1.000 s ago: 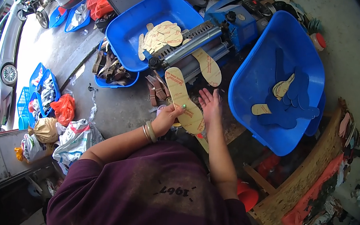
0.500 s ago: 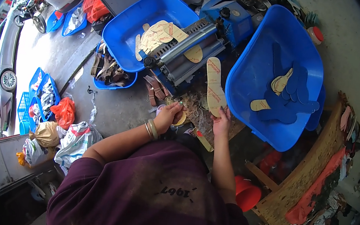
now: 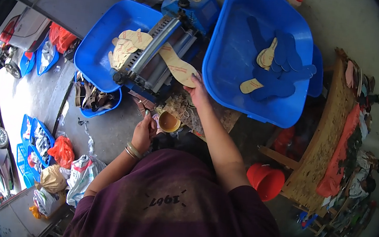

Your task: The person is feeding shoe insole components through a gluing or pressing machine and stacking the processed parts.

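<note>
My right hand [image 3: 197, 92] grips the near end of a cream insole-shaped piece [image 3: 179, 67] with red print. The far end of that piece meets the silver rollers [image 3: 154, 49] of a blue roller machine [image 3: 194, 6]. Lower and to the left, my left hand [image 3: 142, 133] is closed with the fingers curled; whatever it may hold is hidden. Beside it stands a round cup [image 3: 169, 121] with brownish content. Behind the rollers, a heap of cream insole pieces [image 3: 129, 47] lies in a blue tub [image 3: 89, 56].
A large blue tub [image 3: 217, 81] at the right holds dark blue insole pieces [image 3: 273, 92] and a few cream ones. A red bucket [image 3: 264, 181] and a wooden bench [image 3: 311, 147] stand farther right. Bags [image 3: 83, 176] and a blue tub of brown strips [image 3: 90, 112] lie left.
My right hand has moved forward and left, bringing the upright insole piece down to the rollers. The view has shifted, and the cup now shows beside my still-closed left hand.
</note>
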Available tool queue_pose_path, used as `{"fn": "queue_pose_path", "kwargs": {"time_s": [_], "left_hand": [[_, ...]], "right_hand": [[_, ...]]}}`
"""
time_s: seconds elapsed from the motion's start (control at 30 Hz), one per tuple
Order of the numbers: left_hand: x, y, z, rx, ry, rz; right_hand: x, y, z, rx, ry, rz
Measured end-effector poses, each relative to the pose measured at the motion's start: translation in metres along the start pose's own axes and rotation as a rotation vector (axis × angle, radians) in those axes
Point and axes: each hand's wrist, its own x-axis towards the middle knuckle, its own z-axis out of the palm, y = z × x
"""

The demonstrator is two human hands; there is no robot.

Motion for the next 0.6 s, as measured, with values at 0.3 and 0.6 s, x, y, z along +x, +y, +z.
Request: {"fn": "queue_pose_path", "kwargs": {"time_s": [0.3, 0.6], "left_hand": [[0.012, -0.004, 0.024, 0.050, -0.042, -0.035], [0.005, -0.014, 0.044, 0.139, -0.108, -0.052]], "right_hand": [[-0.142, -0.165, 0.020, -1.148, -0.048, -0.787], [-0.017, -0.273, -0.219, -2.712, 0.328, -0.279]]}}
